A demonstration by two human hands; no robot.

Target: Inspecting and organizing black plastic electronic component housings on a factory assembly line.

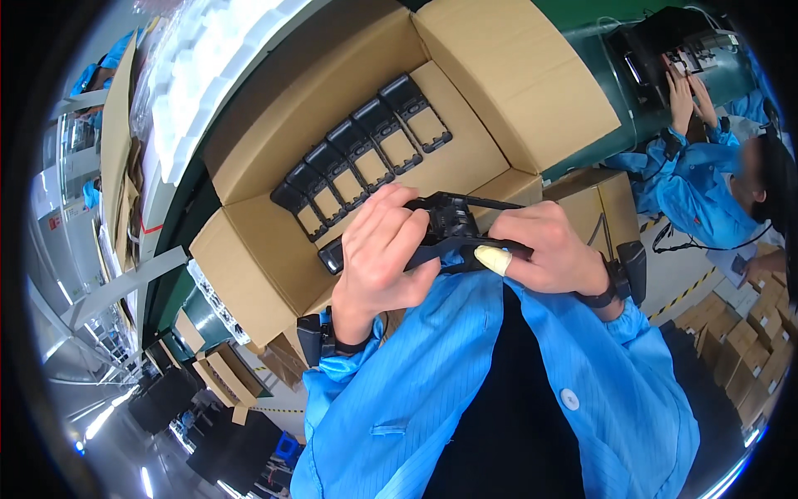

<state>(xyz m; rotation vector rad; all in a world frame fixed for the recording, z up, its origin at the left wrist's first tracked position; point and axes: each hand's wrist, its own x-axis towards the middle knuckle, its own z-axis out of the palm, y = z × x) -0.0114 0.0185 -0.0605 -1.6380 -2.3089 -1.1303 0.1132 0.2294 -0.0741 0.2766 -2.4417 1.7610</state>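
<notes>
Left hand: my left hand is wrapped around a black handheld device, fingers curled over its top
Right hand: my right hand pinches the other end of the device; one finger wears a pale finger cot
Progress: I judge it part done; six same devices lie in a row in the open cardboard box at 11 o'clock; much bare bottom is left
Surface: a green bench carries the box
Room: at 2 o'clock a person in a blue coat works; small cartons stand at 4 o'clock
</notes>
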